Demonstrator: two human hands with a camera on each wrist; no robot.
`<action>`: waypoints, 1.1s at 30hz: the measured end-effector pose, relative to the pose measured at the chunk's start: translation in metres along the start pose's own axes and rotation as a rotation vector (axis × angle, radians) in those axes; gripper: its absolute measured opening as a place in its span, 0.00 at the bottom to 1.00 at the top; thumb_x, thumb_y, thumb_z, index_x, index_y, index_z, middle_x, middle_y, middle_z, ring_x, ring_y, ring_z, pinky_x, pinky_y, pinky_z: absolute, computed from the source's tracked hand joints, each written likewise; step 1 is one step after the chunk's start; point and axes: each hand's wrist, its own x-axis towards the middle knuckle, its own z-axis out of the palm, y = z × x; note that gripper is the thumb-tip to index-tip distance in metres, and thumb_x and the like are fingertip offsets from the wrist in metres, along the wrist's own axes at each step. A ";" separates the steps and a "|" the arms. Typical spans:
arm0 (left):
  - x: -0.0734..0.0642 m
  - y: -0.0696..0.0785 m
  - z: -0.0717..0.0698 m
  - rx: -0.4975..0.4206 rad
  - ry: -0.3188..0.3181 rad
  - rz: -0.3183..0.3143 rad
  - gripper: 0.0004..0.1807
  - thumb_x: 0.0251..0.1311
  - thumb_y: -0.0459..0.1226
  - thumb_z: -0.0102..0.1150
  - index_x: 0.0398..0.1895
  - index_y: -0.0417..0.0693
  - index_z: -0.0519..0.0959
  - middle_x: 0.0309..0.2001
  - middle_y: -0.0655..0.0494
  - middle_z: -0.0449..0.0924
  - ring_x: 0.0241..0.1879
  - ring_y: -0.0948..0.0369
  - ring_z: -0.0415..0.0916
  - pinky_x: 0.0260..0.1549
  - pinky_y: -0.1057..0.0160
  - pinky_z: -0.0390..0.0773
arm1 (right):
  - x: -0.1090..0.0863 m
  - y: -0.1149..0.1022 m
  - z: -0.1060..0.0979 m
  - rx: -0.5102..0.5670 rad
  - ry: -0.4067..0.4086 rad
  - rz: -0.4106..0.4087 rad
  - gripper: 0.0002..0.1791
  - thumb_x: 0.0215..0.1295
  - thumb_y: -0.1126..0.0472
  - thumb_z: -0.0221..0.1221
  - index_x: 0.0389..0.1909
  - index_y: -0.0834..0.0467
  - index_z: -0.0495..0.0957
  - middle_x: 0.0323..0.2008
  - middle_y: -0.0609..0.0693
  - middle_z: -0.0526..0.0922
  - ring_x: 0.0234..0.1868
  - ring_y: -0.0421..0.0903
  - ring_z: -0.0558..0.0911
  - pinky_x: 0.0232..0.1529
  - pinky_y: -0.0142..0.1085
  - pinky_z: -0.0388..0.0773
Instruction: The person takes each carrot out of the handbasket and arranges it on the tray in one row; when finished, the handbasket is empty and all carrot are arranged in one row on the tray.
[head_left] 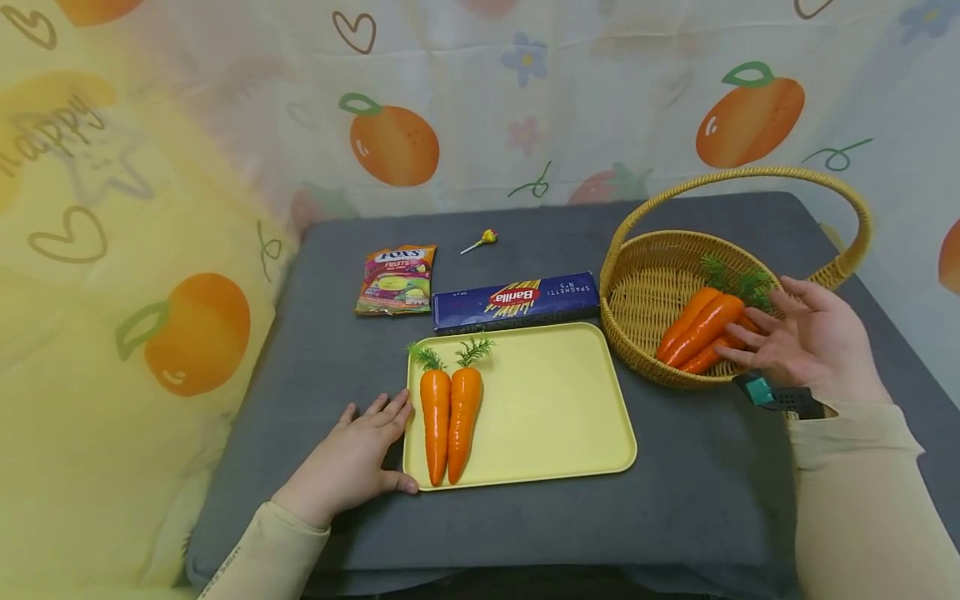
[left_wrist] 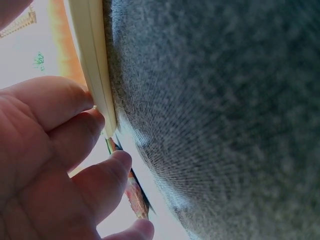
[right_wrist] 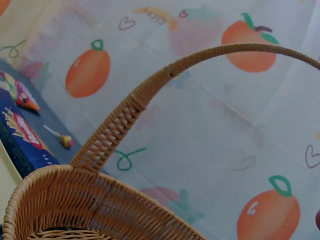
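Observation:
My left hand [head_left: 356, 458] rests at the left edge of a yellow tray [head_left: 555, 400], fingers spread and touching the rim. In the left wrist view its fingers [left_wrist: 75, 135] lie along the tray's side. Two orange carrots [head_left: 436, 425] with green tops lie side by side on the tray's left part. Over the right side of a wicker basket [head_left: 637, 283], my right hand [head_left: 813, 342] is held palm up with loosely spread fingers, close to the orange carrots [head_left: 701, 329] inside. Whether the fingertips touch those carrots I cannot tell. The right wrist view shows the basket's handle [right_wrist: 150, 90], but not the carrots.
Behind the tray lies a blue Barilla spaghetti box [head_left: 517, 302], close to the basket. A Fox's candy bag [head_left: 396, 281] is left of the box, and a lollipop [head_left: 487, 237] lies farther back. The grey-covered table [head_left: 322, 333] meets a fruit-print curtain [head_left: 480, 108].

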 end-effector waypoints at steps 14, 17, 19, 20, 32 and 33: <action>0.001 -0.001 0.001 -0.011 -0.020 -0.018 0.65 0.51 0.66 0.80 0.86 0.41 0.65 0.88 0.46 0.57 0.86 0.38 0.57 0.77 0.19 0.52 | 0.044 0.002 0.032 -0.081 0.133 0.117 0.55 0.86 0.33 0.45 0.77 0.31 0.03 0.81 0.28 0.07 0.87 0.43 0.15 0.88 0.48 0.20; 0.000 -0.001 0.002 -0.016 -0.020 -0.019 0.65 0.51 0.66 0.80 0.86 0.41 0.65 0.88 0.47 0.57 0.86 0.38 0.57 0.77 0.19 0.52 | 0.054 0.002 0.037 -0.081 0.148 0.150 0.56 0.86 0.34 0.45 0.77 0.32 0.02 0.81 0.28 0.06 0.87 0.44 0.15 0.86 0.45 0.16; 0.001 -0.001 0.002 -0.018 -0.017 -0.017 0.65 0.51 0.66 0.80 0.86 0.41 0.65 0.89 0.47 0.56 0.86 0.38 0.57 0.77 0.19 0.52 | 0.062 0.002 0.037 -0.096 0.151 0.161 0.55 0.86 0.34 0.43 0.77 0.33 0.02 0.83 0.27 0.08 0.88 0.43 0.16 0.87 0.44 0.18; 0.001 -0.002 0.003 -0.017 -0.016 -0.016 0.65 0.51 0.66 0.80 0.86 0.41 0.65 0.89 0.47 0.56 0.86 0.38 0.57 0.77 0.19 0.52 | 0.065 0.002 0.037 -0.111 0.157 0.164 0.54 0.87 0.34 0.43 0.78 0.33 0.02 0.85 0.29 0.11 0.88 0.42 0.18 0.87 0.43 0.21; 0.000 -0.001 0.002 -0.027 -0.021 -0.025 0.66 0.50 0.67 0.80 0.86 0.42 0.65 0.89 0.47 0.57 0.86 0.38 0.58 0.78 0.20 0.52 | 0.101 0.001 0.040 -0.516 0.220 0.174 0.12 0.88 0.47 0.52 0.62 0.44 0.67 0.49 0.42 0.79 0.53 0.41 0.79 0.55 0.37 0.84; 0.000 -0.001 0.001 -0.026 -0.021 -0.026 0.66 0.50 0.67 0.80 0.86 0.42 0.65 0.88 0.47 0.57 0.86 0.38 0.58 0.78 0.20 0.52 | 0.104 0.003 0.041 -0.575 0.222 0.166 0.11 0.88 0.48 0.52 0.61 0.46 0.68 0.48 0.43 0.78 0.50 0.40 0.80 0.53 0.35 0.84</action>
